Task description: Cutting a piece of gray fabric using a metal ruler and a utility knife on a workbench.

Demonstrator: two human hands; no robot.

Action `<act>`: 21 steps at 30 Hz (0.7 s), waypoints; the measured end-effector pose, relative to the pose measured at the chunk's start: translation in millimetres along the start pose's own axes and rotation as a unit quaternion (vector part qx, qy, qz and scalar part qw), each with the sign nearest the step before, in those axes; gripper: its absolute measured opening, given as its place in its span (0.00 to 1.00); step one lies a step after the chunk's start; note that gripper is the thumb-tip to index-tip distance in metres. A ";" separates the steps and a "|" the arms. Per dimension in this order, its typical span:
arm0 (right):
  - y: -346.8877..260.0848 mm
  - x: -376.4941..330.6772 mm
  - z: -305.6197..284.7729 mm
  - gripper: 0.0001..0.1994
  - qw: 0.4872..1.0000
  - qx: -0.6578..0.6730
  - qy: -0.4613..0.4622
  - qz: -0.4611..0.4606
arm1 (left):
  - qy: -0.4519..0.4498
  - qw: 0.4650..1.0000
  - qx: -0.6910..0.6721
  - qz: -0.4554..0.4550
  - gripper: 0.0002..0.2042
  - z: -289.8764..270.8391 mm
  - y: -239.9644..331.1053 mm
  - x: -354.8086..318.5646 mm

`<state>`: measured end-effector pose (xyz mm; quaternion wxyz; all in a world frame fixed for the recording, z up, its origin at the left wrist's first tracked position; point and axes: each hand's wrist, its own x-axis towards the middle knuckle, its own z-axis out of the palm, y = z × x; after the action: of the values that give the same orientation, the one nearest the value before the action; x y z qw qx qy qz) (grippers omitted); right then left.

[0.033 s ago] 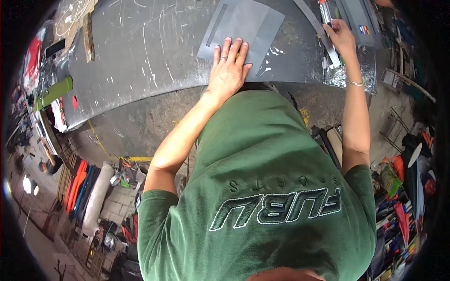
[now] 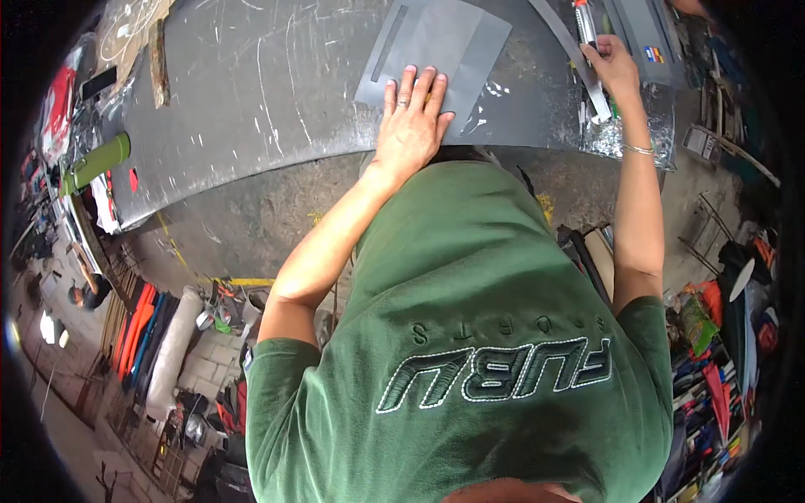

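My left hand (image 2: 411,117) lies flat with fingers spread on a grey sheet (image 2: 444,42), near the table's front edge. The sheet has a dark slot along its left side and a darker band on its right. At the right end of the table, my right hand (image 2: 616,67) is closed, thumb and fingers pinched at the lower end of a slim orange-tipped tool (image 2: 584,21), which looks like a utility knife. Just left of that hand a narrow grey strip (image 2: 579,63), probably a ruler, slants toward the near edge. Fingers partly hide the tool's lower end.
The dark scratched table (image 2: 235,75) curves across the top. On its left lie a wooden stick (image 2: 159,63), a phone (image 2: 99,82) and a green roll (image 2: 99,161). Grey pieces (image 2: 641,38) lie far right. Fabric rolls (image 2: 174,352) stand lower left; another person (image 2: 88,293) is beyond.
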<state>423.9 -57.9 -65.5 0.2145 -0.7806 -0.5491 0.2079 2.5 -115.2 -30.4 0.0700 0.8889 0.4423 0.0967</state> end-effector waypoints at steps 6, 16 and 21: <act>26.8 16.5 -13.9 0.20 0.985 0.122 -0.124 0.004 | 0.022 0.999 0.010 -0.037 0.33 4.4 19.7 12.6; -54.7 -34.3 -106.7 0.20 0.963 0.242 0.112 -0.036 | 0.008 0.998 0.027 -0.050 0.34 5.4 23.6 14.7; -66.9 -49.3 -100.2 0.25 0.851 0.524 0.014 0.006 | -0.021 0.997 0.036 -0.057 0.36 -0.3 25.0 22.5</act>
<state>413.3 -94.8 58.9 0.5982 -0.5585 -0.3508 0.4553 35.0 -112.2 -22.4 0.0529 0.8658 0.4942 0.0575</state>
